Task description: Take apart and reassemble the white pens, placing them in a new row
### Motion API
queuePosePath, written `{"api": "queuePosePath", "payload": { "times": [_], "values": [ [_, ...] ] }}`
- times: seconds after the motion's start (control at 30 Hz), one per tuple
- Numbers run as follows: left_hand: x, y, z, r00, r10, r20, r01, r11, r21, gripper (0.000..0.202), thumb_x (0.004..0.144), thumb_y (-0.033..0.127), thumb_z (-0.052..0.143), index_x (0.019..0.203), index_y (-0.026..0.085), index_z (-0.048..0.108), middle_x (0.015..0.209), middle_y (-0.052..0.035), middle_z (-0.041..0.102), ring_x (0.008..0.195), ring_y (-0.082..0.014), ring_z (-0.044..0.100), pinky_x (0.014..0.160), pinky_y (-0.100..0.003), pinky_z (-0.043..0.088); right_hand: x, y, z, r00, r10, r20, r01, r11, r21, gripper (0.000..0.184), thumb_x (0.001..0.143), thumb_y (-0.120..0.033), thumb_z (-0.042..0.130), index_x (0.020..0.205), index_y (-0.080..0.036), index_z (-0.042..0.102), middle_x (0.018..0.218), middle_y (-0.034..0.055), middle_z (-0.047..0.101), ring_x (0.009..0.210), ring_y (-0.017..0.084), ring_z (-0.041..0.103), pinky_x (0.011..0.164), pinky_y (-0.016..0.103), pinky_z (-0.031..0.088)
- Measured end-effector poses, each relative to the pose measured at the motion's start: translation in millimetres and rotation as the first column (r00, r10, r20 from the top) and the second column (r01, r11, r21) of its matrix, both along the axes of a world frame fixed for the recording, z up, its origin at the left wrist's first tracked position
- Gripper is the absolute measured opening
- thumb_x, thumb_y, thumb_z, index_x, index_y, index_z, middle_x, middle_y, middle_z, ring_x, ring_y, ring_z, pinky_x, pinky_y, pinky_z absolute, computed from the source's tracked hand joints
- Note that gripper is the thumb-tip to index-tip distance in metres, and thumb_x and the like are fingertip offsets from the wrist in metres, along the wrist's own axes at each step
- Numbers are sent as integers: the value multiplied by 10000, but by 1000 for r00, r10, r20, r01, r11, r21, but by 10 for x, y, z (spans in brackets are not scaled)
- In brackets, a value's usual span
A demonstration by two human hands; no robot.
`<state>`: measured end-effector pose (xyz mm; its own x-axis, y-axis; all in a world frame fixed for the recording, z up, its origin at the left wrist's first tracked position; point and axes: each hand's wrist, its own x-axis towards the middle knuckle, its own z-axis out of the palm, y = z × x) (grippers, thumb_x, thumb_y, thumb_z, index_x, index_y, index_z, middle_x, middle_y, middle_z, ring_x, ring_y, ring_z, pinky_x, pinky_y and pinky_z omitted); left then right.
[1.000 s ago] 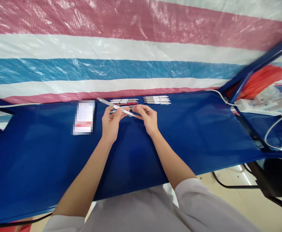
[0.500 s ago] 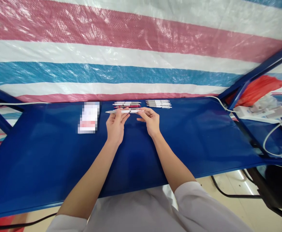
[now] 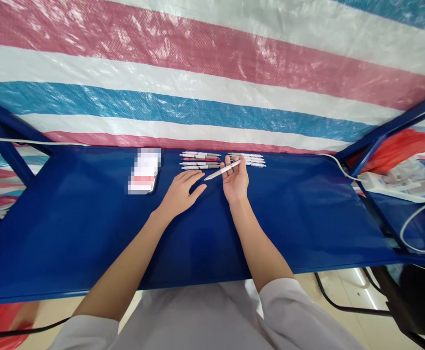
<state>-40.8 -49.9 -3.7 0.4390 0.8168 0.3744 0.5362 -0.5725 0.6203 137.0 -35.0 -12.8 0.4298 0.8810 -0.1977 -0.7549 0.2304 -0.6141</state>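
A white pen point(image 3: 222, 170) with a grey tip slants across my right hand point(image 3: 236, 183). The fingers of that hand hold its upper end, palm turned up, while the grey tip points down to the left. My left hand point(image 3: 183, 192) is apart from the pen, its fingers stretched out and thumb spread just left of the tip. Behind the hands lie two groups of pens: a left row point(image 3: 200, 159) of several white pens and a red one, and a right row point(image 3: 256, 160) of several white pens, partly hidden by my right fingers.
A phone point(image 3: 144, 170) with a blurred-out screen lies left of the pens on the blue table point(image 3: 299, 214). Striped plastic sheeting point(image 3: 205, 112) hangs behind. On the right are a red plastic bag point(image 3: 398, 151), a power strip point(image 3: 376, 187) and a white cable point(image 3: 409, 228).
My left hand has let go of the pen and moved off to the lower left, opening. The right hand has turned palm up, tilting the pen. The camera view has shifted slightly.
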Motion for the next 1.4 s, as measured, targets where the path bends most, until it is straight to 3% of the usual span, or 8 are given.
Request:
{"api": "queuePosePath", "payload": {
  "times": [0.13, 0.23, 0.37, 0.47, 0.83, 1.17, 1.4],
  "values": [
    [-31, -22, -103, 956, 32, -293, -5, 996, 92, 425, 937, 399, 496, 1295, 206, 620, 1359, -125, 601, 1300, -322, 498, 1131, -525, 298, 91, 23, 6, 998, -38, -44, 41, 997, 61, 119, 901, -411, 532, 856, -312, 579, 715, -102, 562, 629, 55, 594, 871, 274, 563],
    [-11, -44, -165, 927, 62, -370, -21, 993, 115, 450, 944, 410, 478, 1333, 217, 596, 1393, -136, 571, 1318, -344, 478, 1136, -551, 270, 141, 8, 1, 999, -24, -28, 29, 984, 177, 155, 881, -435, 566, 790, -310, 570, 617, -102, 465, 499, 64, 437, 756, 230, 553],
    [-21, -45, -206, 918, 96, -386, -44, 989, 141, 455, 943, 434, 476, 1329, 231, 604, 1414, -140, 552, 1334, -356, 464, 1137, -562, 262, 168, -27, -46, 994, -29, -101, 51, 972, 230, 209, 882, -436, 515, 746, -290, 579, 570, -67, 378, 478, 109, 350, 561, 244, 473],
    [-49, -39, -228, 907, 119, -403, -55, 985, 166, 470, 942, 454, 477, 1328, 219, 607, 1432, -148, 533, 1356, -359, 440, 1143, -566, 250, 158, -42, -102, 983, -30, -181, 75, 966, 246, 223, 882, -397, 480, 714, -273, 560, 566, -59, 325, 480, 124, 312, 510, 257, 413],
    [-51, -14, -294, 943, 114, -311, -80, 989, 123, 511, 890, 485, 557, 1331, 231, 611, 1483, -125, 480, 1393, -377, 389, 1179, -566, 190, 164, -4, -125, 964, 14, -265, 67, 954, 293, 288, 909, -387, 375, 666, -247, 441, 598, -44, 311, 528, 135, 321, 539, 294, 376],
    [-42, -43, -247, 881, 124, -457, -55, 985, 161, 539, 943, 478, 475, 1372, 165, 566, 1502, -160, 446, 1416, -357, 358, 1185, -571, 186, 178, 44, -185, 891, 80, -446, 98, 927, 362, 206, 865, -324, 393, 687, -236, 339, 602, -58, 298, 529, 124, 324, 514, 283, 354],
    [-40, -44, -250, 876, 126, -466, -54, 985, 166, 542, 942, 482, 473, 1378, 172, 560, 1505, -155, 442, 1416, -357, 359, 1182, -575, 190, 175, 22, -166, 903, 51, -426, 108, 934, 339, 205, 859, -298, 359, 674, -230, 301, 602, -57, 276, 531, 121, 302, 513, 275, 345]
  ]
}}
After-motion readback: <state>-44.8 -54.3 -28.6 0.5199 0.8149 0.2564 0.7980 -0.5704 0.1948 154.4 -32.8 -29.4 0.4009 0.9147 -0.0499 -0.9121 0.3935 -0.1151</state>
